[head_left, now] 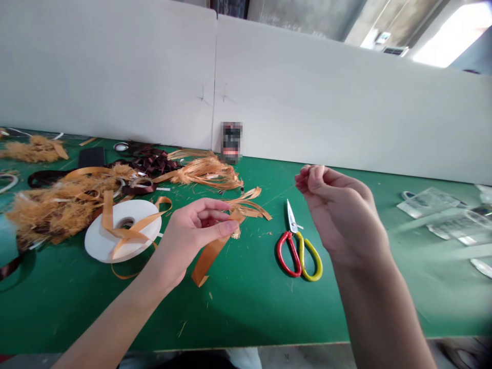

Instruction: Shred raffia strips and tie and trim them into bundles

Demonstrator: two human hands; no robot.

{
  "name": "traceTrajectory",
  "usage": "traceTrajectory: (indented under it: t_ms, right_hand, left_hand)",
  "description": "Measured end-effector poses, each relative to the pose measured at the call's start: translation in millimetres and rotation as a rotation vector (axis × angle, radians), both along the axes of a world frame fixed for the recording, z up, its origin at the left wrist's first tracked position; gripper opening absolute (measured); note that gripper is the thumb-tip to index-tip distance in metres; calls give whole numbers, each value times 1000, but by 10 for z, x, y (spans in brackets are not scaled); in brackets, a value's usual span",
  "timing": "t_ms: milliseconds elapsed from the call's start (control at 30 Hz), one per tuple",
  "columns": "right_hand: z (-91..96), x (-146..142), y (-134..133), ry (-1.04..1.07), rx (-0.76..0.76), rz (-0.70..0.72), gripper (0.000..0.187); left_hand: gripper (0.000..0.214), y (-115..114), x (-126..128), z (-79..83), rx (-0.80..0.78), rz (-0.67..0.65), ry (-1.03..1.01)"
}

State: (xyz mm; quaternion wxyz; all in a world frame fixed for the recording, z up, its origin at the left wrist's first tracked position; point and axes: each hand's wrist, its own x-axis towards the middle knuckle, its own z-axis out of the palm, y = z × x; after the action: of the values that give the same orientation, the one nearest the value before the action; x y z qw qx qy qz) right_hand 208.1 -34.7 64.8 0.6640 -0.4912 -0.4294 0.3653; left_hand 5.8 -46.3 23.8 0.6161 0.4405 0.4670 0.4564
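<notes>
Head view: the left hand [202, 223] grasps the ribbon [213, 256] between thumb and fingers, above the green table [246, 312], and its flat end points down toward the person. Frayed strands [251, 205] show just beyond these fingertips. The right hand [342, 210] is raised, its fingertips pinched together; one cannot tell if something thin is between them. The scissors [293, 228] lie near it, between both hands. The spool [94, 241] lies left of the left hand.
</notes>
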Motion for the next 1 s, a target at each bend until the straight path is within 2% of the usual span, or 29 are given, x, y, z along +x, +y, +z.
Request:
traceTrajectory:
  t_ms: [300, 667, 800, 1000]
  right_hand:
    - [-5, 32, 57, 66, -17, -23, 20]
    - [-68, 84, 129, 66, 57, -47, 25]
    - [-127, 116, 204, 146, 95, -58, 26]
    - [-164, 161, 276, 244, 108, -50, 24]
  left_hand:
    - [32, 15, -14, 0, -16, -32, -12]
    - [29, 18, -21, -41, -21, -29, -47]
    - [27, 25, 0, -64, -32, -43, -38]
    - [25, -3, 27, -90, -22, 15, 1]
